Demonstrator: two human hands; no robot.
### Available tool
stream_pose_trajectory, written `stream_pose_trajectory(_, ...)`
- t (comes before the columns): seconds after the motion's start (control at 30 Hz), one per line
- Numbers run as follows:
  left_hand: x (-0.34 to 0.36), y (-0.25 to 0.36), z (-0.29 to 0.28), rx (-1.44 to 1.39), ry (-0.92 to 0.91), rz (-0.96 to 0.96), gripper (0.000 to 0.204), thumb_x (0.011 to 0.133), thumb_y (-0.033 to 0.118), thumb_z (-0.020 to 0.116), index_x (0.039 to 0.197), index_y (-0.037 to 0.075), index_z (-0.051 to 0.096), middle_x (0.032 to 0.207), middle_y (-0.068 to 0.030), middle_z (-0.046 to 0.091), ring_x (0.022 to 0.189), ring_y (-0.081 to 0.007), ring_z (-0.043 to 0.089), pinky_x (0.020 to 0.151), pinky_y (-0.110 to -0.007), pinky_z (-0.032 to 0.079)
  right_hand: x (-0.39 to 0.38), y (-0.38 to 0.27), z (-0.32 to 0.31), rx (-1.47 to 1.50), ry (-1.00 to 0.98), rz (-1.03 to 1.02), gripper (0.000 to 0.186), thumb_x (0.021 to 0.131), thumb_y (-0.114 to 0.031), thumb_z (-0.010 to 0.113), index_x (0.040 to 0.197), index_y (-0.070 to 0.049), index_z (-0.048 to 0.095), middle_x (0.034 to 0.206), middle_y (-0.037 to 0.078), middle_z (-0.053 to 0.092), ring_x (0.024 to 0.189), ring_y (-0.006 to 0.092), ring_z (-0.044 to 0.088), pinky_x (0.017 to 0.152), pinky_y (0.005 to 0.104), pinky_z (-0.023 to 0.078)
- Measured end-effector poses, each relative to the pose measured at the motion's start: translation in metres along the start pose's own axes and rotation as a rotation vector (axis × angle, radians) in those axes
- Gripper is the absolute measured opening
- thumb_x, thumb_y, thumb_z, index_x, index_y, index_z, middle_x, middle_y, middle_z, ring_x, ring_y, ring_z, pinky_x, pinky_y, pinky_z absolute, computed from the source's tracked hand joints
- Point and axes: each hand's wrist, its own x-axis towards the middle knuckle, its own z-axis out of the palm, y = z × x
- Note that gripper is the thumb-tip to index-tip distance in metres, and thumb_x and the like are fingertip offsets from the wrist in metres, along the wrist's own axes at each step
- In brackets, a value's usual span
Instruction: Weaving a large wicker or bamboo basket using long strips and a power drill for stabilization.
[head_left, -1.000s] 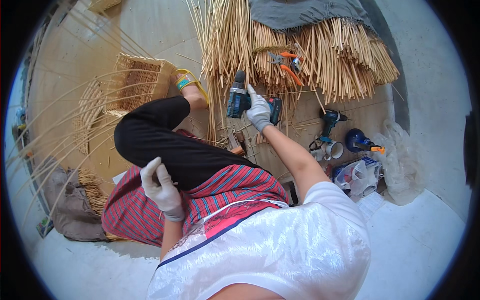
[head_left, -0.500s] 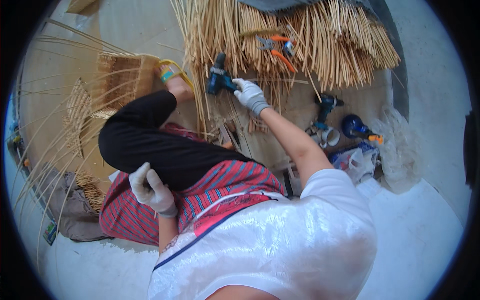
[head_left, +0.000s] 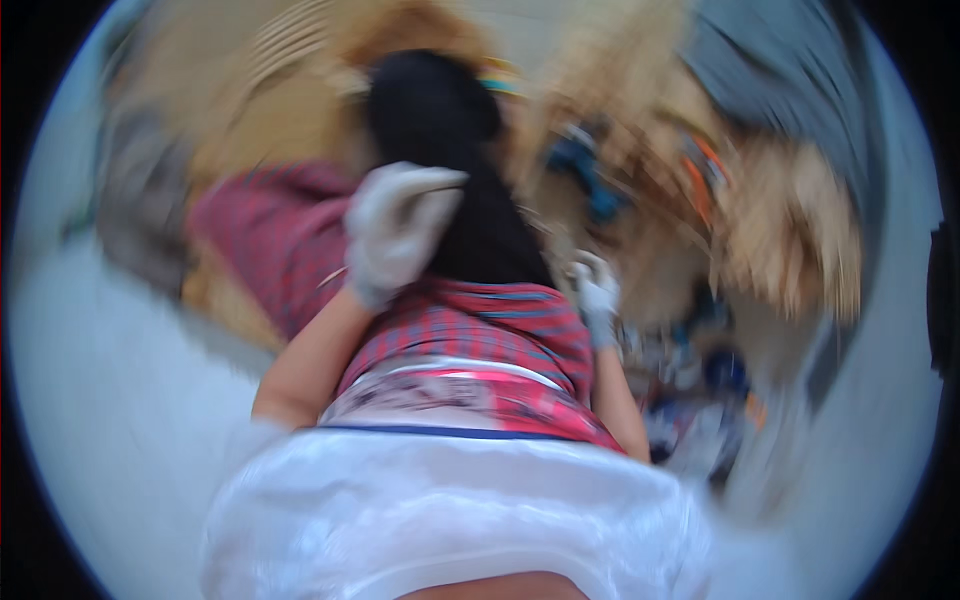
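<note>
One teal drill (head_left: pixel 585 178), blurred, is seen ahead of the right hand (head_left: pixel 597 287), clear of its fingers, near the cane bundles (head_left: pixel 800 230); right fingers are held partly curled, whether anything is gripped cannot be told; left hand (head_left: pixel 395 230) is held over the black trouser leg (head_left: pixel 430 110), fingers bent in, thumb close, contents not made out; orange-handled pliers (head_left: pixel 697 185) are seen farther right, by the canes.
</note>
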Motion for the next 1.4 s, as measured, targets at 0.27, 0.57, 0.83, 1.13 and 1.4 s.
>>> stream_pose_trajectory(0.27,-0.128,0.029,-0.082,-0.112,0.528,0.019,0.01,0.094,0.01,0.071,0.103,0.007,0.073,0.089,-0.0038,0.068,0.071,-0.0108,0.064,0.066,-0.027,0.053,-0.11,-0.272,0.047,0.036,-0.347,-0.814,0.031,0.102,-0.007,0.057,0.132,-0.001,0.06,0.106,0.01,0.069,0.088,0.0132,0.063,0.078,0.0265,0.053)
stream_pose_trajectory(0.57,-0.283,-0.153,-0.154,-0.009,1.355,-0.848,0.013,0.092,0.017,0.068,0.096,0.005,0.068,0.086,-0.0142,0.07,0.083,-0.0312,0.068,0.076,-0.04,0.053,-0.236,-0.254,0.177,-0.587,-1.283,-0.528,0.028,0.096,-0.001,0.065,0.124,0.001,0.066,0.099,0.007,0.071,0.084,0.0112,0.066,0.079,0.0264,0.055)
stream_pose_trajectory(0.83,-0.463,-0.229,-0.061,0.231,1.106,-1.598,0.017,0.087,0.011,0.063,0.1,0.013,0.073,0.109,-0.0179,0.065,0.102,-0.0365,0.065,0.091,-0.044,0.052,-0.224,-0.243,0.246,-0.761,-1.312,-0.118,0.024,0.103,-0.013,0.059,0.122,0.0,0.067,0.087,0.007,0.074,0.072,0.0107,0.068,0.065,0.0218,0.052)
stream_pose_trajectory(1.13,-0.594,-0.207,-0.089,0.198,1.318,-2.032,0.026,0.1,0.014,0.051,0.116,0.015,0.071,0.118,-0.0158,0.059,0.106,-0.0386,0.061,0.096,-0.047,0.05,-0.227,-0.254,0.279,-0.881,-1.373,-0.006,0.024,0.102,-0.012,0.061,0.118,0.003,0.069,0.077,0.009,0.074,0.067,0.0105,0.067,0.063,0.0229,0.052)
stream_pose_trajectory(1.4,-0.569,-0.236,-0.136,0.177,0.981,-2.22,0.038,0.094,0.03,0.068,0.127,0.014,0.061,0.136,-0.0144,0.05,0.116,-0.0352,0.063,0.096,-0.048,0.054,-0.238,-0.261,0.294,-1.012,-1.329,0.033,0.023,0.1,-0.012,0.062,0.117,0.002,0.071,0.079,0.008,0.074,0.071,0.0099,0.066,0.067,0.0231,0.052)
